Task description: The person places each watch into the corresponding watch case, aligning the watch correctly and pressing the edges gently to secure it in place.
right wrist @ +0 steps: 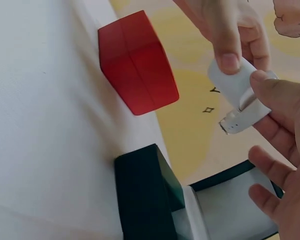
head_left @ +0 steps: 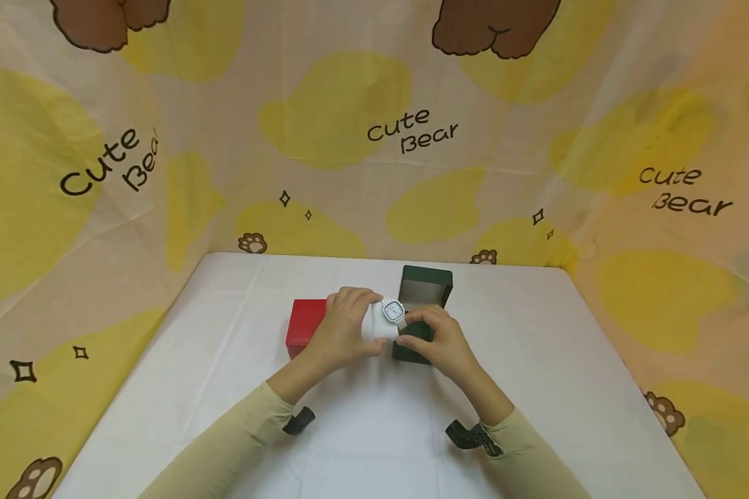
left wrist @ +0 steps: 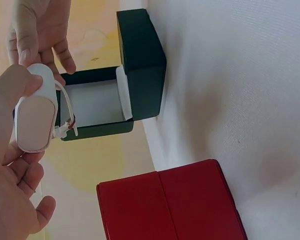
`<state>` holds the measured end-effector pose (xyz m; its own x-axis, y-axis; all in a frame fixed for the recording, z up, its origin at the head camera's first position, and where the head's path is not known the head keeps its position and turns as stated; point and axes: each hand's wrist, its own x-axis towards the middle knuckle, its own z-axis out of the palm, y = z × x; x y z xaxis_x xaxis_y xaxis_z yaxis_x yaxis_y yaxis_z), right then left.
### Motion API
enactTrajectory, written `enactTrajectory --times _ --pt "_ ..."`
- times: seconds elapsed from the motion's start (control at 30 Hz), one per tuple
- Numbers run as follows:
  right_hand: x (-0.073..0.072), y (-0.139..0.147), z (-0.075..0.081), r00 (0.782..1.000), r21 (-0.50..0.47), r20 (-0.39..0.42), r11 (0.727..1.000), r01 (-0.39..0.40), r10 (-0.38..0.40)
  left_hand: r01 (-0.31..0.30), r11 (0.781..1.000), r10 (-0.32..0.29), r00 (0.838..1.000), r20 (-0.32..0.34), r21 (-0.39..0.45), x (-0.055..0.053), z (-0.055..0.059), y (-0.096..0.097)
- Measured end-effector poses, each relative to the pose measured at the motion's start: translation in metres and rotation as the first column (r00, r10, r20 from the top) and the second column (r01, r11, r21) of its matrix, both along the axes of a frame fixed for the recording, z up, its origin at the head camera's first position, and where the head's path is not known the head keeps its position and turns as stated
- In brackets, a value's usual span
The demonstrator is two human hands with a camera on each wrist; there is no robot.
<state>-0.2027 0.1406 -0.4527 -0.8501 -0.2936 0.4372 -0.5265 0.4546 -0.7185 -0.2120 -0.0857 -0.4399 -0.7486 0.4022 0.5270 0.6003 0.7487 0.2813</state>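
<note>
"Watch (head_left: 393, 310), white, square-faced. Where is it?"

"Held up over the table (head_left: 349, 430), on a white cushion (head_left: 368, 324), between both hands. Face turned up toward the head camera."

"Left hand (head_left: 347, 322)?"

"Grasping the cushion: thumb on the near side, fingers over the far side. Little finger stands off, seen from the left wrist."

"And the right (head_left: 442, 336)?"

"Thumb and forefinger pinch the strap (right wrist: 247, 119) beside the cushion. Other fingers spread clear, per right wrist view."

"Strap done up?"

"No. One end juts free of the cushion; the left wrist view shows it arching away, clasp parts dangling."

"Boxes?"

"Two. Green box (head_left: 427, 272), lid raised, pale lining, partly behind the right hand from the head. Red box (head_left: 306, 321), closed, near the left hand and partly covered by it."

"Surroundings?"

"White cover on the table. Bear-print cloth (head_left: 324, 111) behind and on both sides, yellow blotches, 'Cute Bear' lettering. Pale sleeves (head_left: 237, 430) on both arms, a black mount (head_left: 468, 435) at each wrist."
</note>
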Motion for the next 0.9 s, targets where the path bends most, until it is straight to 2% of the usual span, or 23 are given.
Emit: enactTrajectory --times 0.23,0.6,0.9 --pt "0.000 -0.005 -0.004 0.998 0.012 -0.059 0.999 0.040 -0.039 -0.009 1.000 0.009 1.000 0.007 -0.001 0.000 0.000 -0.002" --pt "0.001 -0.016 -0.007 0.984 0.017 -0.143 0.994 0.112 -0.108 -0.033 0.999 0.033 0.999 -0.023 -0.022 -0.004 0.003 -0.007" --pt "0.001 -0.022 -0.009 0.971 0.027 -0.202 0.990 0.140 -0.132 -0.053 0.998 0.052 0.998 -0.026 -0.034 -0.004 0.004 -0.011"
